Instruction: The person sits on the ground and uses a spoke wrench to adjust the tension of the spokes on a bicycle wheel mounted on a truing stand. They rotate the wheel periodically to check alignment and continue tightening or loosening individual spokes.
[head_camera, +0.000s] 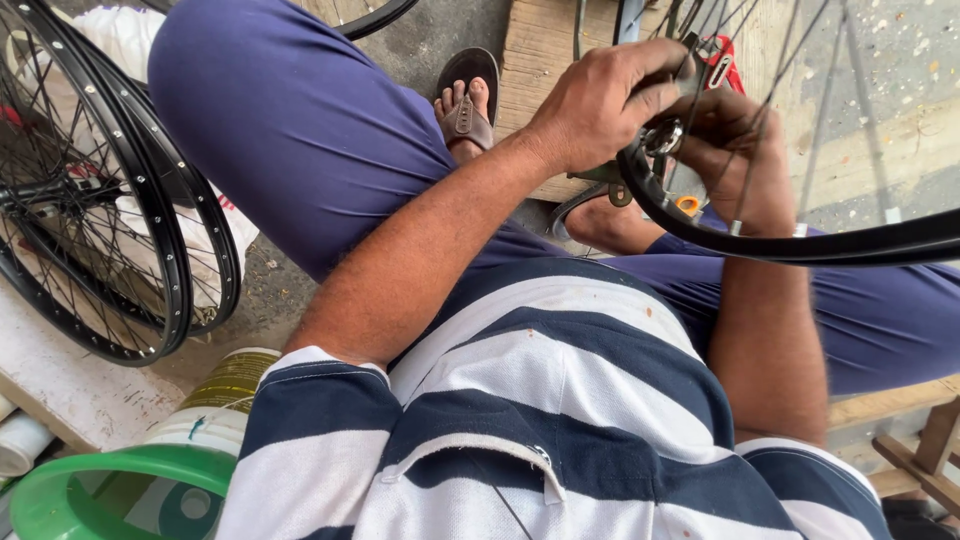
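Both hands meet at upper right: left hand (600, 105) above wheel rim (800, 245), right hand (735, 150) just beside it. Spare wheels (100, 200) lean far left; bucket (200, 420) below them; sandalled foot (465, 110) between.

Seated, a person leans over crossed legs with both bare forearms stretched forward. The left hand (600, 105) is raised, knuckles up, fingers curled tightly closed at the fingertips. The right hand (735, 150) sits just beside and below it, fingers bent inward, wrist flexed, the two hands touching at the fingers.
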